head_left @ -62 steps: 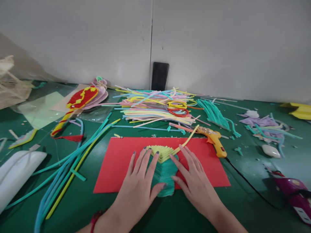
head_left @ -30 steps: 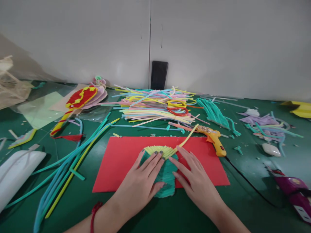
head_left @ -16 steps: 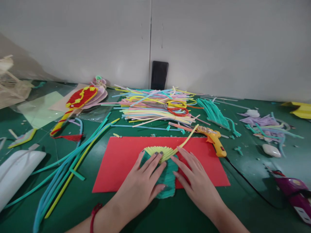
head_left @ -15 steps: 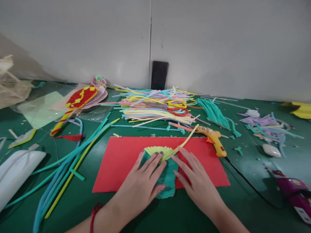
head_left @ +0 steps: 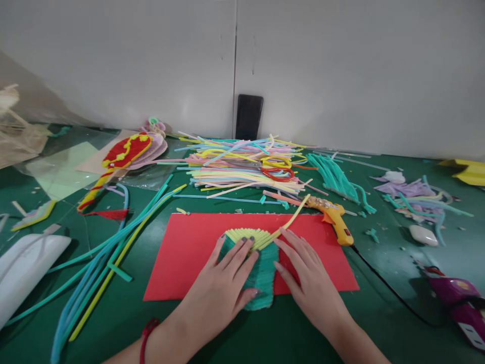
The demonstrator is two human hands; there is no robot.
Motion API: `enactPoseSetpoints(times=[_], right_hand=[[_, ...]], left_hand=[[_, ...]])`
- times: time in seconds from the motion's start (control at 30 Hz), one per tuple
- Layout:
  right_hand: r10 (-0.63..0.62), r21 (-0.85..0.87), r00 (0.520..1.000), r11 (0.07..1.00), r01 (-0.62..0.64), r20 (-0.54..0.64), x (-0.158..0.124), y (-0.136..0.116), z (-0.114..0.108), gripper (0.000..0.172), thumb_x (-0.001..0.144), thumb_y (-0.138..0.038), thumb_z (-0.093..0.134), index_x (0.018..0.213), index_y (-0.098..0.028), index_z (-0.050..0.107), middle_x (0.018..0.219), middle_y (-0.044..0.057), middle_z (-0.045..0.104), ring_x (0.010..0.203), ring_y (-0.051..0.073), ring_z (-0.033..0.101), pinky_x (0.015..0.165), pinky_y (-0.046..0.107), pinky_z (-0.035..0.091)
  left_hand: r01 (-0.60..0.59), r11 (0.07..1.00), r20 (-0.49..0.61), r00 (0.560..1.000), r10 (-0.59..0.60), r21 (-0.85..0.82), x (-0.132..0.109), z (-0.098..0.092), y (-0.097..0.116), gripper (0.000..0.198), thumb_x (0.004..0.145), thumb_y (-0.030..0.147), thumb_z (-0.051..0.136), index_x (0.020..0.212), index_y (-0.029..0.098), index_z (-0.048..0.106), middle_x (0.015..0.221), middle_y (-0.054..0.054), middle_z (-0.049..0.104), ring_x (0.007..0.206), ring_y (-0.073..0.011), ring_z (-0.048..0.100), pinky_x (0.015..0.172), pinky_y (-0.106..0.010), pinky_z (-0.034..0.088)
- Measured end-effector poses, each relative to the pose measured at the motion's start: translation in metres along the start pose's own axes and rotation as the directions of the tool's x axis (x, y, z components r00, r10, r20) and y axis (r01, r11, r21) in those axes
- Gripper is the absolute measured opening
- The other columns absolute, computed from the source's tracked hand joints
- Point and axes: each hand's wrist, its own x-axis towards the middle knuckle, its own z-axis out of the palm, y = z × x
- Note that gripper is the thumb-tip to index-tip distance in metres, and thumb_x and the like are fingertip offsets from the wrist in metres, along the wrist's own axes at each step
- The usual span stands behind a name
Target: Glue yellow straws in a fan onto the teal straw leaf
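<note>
A fan-shaped piece point(head_left: 262, 270) made of teal strips with a yellow top band lies on a red sheet point(head_left: 182, 255) on the green table. My left hand point(head_left: 222, 288) lies flat on it with fingers spread, fingertips at the yellow band. My right hand point(head_left: 308, 280) rests open on the piece's right edge and the red sheet. Its fingertips touch a long yellow strip point(head_left: 293, 217) that runs up and right from the band.
A yellow glue gun point(head_left: 333, 217) lies at the sheet's upper right, its black cord trailing right. A pile of coloured strips point(head_left: 242, 167) sits behind. Long teal and blue strips point(head_left: 109, 253) lie left. A red-yellow fan point(head_left: 121, 156), a dark phone point(head_left: 249, 117) and a purple tool point(head_left: 460, 298) are nearby.
My left hand turned and slid its fingers right onto the yellow band. My right hand shifted slightly right, off the teal part, over the last half second.
</note>
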Motion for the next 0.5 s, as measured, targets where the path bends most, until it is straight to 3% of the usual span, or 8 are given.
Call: enactPoseSetpoints(times=[0.2,0.5], right_hand=[[0.044,0.011,0.999,0.999,-0.044,0.019,-0.0003,0.0005,0.001,0.044,0.094,-0.037,0.044,0.136,-0.023,0.04,0.138,0.009,0.049,0.128,0.024,0.045,0.101,0.047,0.045],[0.081,0.041,0.996,0.996,-0.083,0.043,-0.0018,-0.0001,0.0025,0.044,0.093,-0.038,0.043,0.135,-0.024,0.044,0.14,0.008,0.047,0.129,0.025,0.043,0.103,0.047,0.042]], left_hand=[[-0.001,1.0,0.023,1.0,0.001,-0.006,-0.0007,-0.0001,0.0001,0.046,0.098,0.04,0.034,0.134,0.014,0.046,0.141,-0.007,0.048,0.128,-0.022,0.045,0.104,-0.041,0.034],[0.007,1.0,0.002,1.0,-0.007,0.002,-0.0012,0.0014,0.0002,0.046,0.098,0.04,0.032,0.134,0.016,0.047,0.142,-0.006,0.048,0.128,-0.0209,0.045,0.106,-0.039,0.032]])
